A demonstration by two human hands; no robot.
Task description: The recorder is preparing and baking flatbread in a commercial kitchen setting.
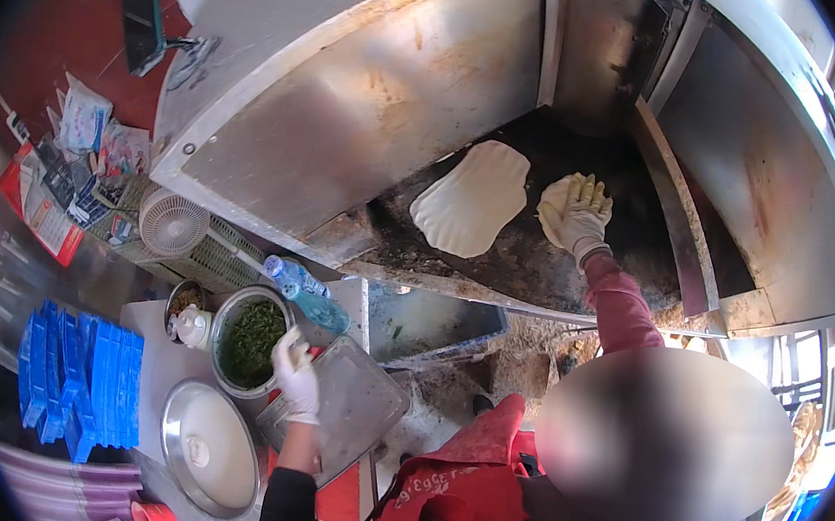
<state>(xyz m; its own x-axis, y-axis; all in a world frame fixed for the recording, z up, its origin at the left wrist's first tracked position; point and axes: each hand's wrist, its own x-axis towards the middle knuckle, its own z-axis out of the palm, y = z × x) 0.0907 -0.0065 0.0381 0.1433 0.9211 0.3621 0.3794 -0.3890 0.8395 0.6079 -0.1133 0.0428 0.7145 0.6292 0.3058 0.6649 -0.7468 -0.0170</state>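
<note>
Metal walls (352, 104) wrap around a dark cooking surface (654, 223), and from my remote seat that's where the action seems to be. My right hand (580, 214) sits palm-down on a small pale piece of dough (549, 209), fingers slightly fanned toward twelve o'clock and not gripping anything. Part of the dough peeks out at the hand's nine o'clock, the rest is under the palm. Further out at nine, well apart from the fingers, lies a bigger sheet of dough (471, 198).

Looks like a press-and-spread step to me. I'd go flat palm, even pressure, middle outward, and no poking with fingertips since thin dough probably tears easily. Also worth leaving that gap to the sheet so they don't stick.

My left hand (296, 381) is way off at the right one's eight o'clock, just beside chopped greens (254, 343) in a metal pot (240, 391) at its own ten. Fingers look partly curled, but honestly can't tell if they're pinching anything.
</note>
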